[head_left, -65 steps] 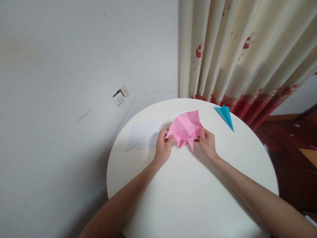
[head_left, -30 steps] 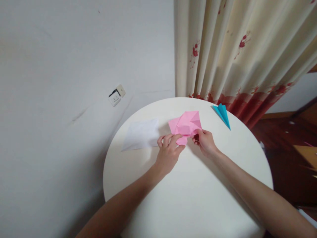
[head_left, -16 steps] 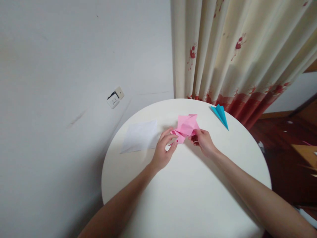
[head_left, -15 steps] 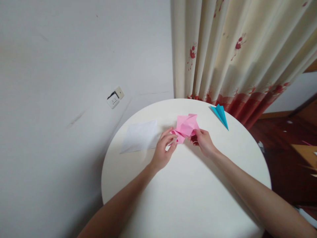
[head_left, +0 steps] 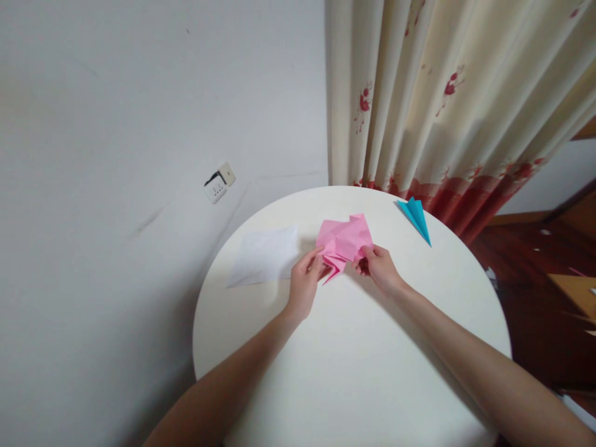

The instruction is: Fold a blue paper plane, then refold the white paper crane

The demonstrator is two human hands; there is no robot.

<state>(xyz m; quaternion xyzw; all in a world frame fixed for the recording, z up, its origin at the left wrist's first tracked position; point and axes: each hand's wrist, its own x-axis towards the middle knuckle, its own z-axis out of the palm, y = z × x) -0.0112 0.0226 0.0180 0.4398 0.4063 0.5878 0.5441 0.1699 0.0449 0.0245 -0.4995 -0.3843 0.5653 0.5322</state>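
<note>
Between my hands is a sheet of pink paper [head_left: 343,238], creased and partly folded, with a pointed flap hanging toward me at its near edge. My left hand [head_left: 306,279] pinches the paper's left near corner between thumb and fingers. At the right near corner, my right hand [head_left: 378,267] grips it with the thumb on top and the fingers curled beneath. The paper appears held just over the white round table [head_left: 354,360]. The fingertips under the paper are partly hidden.
A white sheet of paper [head_left: 263,254] lies on the table to the left. Near the far right edge rests a folded blue paper plane [head_left: 416,218]. Behind the table are a wall with a socket [head_left: 216,188] and a patterned curtain [head_left: 419,112].
My left hand has closed on the pink paper's left corner. The sheet is spread wider to the left, and its pointed flap now shows at the near edge. My right hand keeps its grip.
</note>
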